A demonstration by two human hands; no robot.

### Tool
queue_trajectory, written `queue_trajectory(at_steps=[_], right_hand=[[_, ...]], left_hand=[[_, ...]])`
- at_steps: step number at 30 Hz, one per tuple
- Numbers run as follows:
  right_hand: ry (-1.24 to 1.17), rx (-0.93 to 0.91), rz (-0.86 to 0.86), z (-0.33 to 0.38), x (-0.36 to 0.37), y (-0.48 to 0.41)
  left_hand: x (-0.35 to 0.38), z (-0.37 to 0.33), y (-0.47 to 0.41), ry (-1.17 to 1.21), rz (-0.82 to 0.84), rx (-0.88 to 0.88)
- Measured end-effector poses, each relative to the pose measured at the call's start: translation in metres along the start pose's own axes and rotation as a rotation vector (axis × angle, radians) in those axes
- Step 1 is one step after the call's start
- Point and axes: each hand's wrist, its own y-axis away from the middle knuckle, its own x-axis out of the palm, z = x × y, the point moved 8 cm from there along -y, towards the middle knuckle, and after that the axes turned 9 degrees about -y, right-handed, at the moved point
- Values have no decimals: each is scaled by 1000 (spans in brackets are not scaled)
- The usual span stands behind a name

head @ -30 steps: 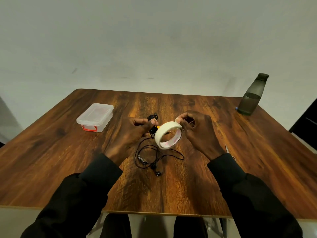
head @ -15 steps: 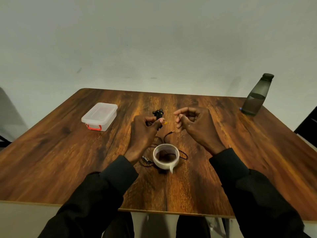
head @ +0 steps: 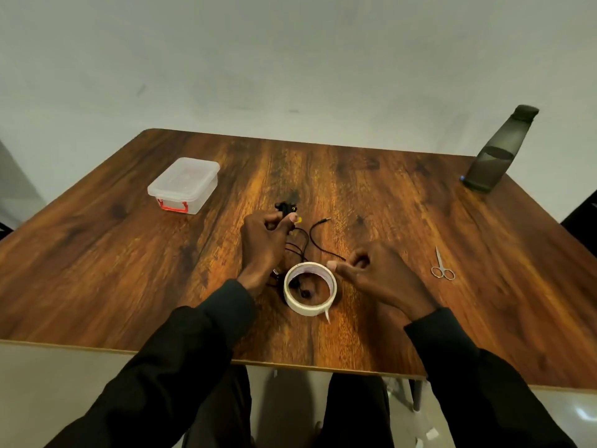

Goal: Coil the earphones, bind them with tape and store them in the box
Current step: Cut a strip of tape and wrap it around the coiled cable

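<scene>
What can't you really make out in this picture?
Head view only:
- Whether the right hand holds torn tape: fingers curl over it.
- What the left hand pinches: too small, partly covered.
- Earphone cable: partly hidden by the tape roll.
- Box contents: cloudy lid.

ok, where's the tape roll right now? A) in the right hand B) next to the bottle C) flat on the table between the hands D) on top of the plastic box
C: the tape roll lies flat on the table, between left hand and right hand; neither grips it.
</scene>
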Motion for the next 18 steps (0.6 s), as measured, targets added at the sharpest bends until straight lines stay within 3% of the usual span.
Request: queue_trajectory(at_steps=[3, 8, 15, 18], right_hand=[[63, 150, 165, -13, 27, 7], [128, 95, 16, -12, 34, -6], [99, -330, -265, 49, 5, -2], [56, -497, -335, 54, 3, 2]], left_hand=[[-2, -14, 1, 59, 59, -4], [-4, -18, 4, 58, 135, -14], [-18, -17, 19, -13, 12, -118], [-13, -15, 24, -27, 105, -176]])
